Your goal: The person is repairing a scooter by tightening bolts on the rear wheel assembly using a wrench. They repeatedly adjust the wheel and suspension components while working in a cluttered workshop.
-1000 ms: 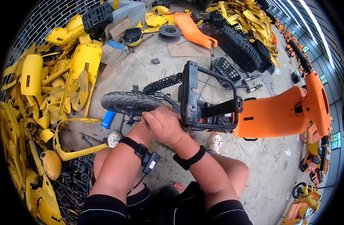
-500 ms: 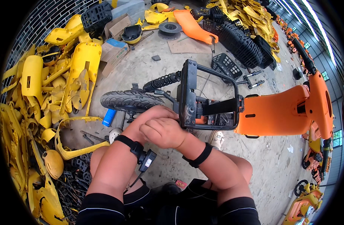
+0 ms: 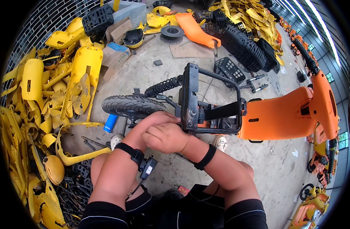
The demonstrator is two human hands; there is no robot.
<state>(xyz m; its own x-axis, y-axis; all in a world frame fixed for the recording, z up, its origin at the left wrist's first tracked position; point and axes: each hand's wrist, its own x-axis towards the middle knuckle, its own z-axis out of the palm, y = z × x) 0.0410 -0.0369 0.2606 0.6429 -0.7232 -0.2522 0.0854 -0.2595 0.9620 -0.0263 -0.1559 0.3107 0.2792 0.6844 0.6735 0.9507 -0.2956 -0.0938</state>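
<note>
An orange electric scooter with a black frame lies across the floor in front of me, its orange body panel (image 3: 276, 119) to the right and its rear wheel (image 3: 131, 105) to the left. My left hand (image 3: 164, 118) reaches in beside the black rear rack (image 3: 191, 101), near the wheel; its fingers are mostly hidden. My right hand (image 3: 164, 138) is closed in a fist, crossed over my left wrist, close below the rack. What its curled fingers hold, if anything, is hidden. A thin dark rod shows below the right wrist. A black coil shock absorber (image 3: 163, 86) sits above the wheel.
Yellow plastic panels (image 3: 32, 82) are heaped at the left, with black small parts (image 3: 74, 187) below. A blue can (image 3: 110, 123) lies by the wheel. Black baskets (image 3: 241, 45), an orange panel (image 3: 194, 28) and a cardboard box (image 3: 116, 55) lie farther back.
Both hands keep nearly the same place by the rack. My right fist has turned slightly, and a thin dark rod now shows under the right wrist. The view has shifted a little.
</note>
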